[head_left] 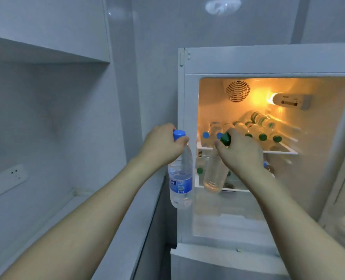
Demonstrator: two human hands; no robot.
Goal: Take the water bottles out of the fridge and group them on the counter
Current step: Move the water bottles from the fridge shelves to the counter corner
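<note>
Fridge (189, 138) compartment open, interior lamp lit, yellow cast over the contents. Left hand (160, 146): grip curled round the neck of a blue-capped bottle (180, 174), just under the cap; bottle hangs upright in front of the fridge's left frame edge, outside the cavity. It is clear plastic with a blue label, and the contents look clear; fill level cannot be read. Right hand (241, 152): grip wrapped round the neck of a green-capped bottle (215, 172), cap showing above the thumb; this bottle hangs slightly tilted at the cavity mouth, its base in front of the lower shelf edge. Body is clear, without a visible label; whether it holds water cannot be told. Upper shelf (286, 151) carries more bottles: a row of green-capped ones (262, 136) lying on their sides with caps facing outward, further green-capped ones stacked behind near the lamp, and blue-capped ones (206, 135) lying at the left end. The lower shelf (236, 189) holds further bottles, largely hidden behind the right hand and the held bottle; one green cap (200, 170) shows at its left. To the left of the fridge, a pale desk (99, 229) runs along the wall, with a power strip (5, 181) mounted above it.
</note>
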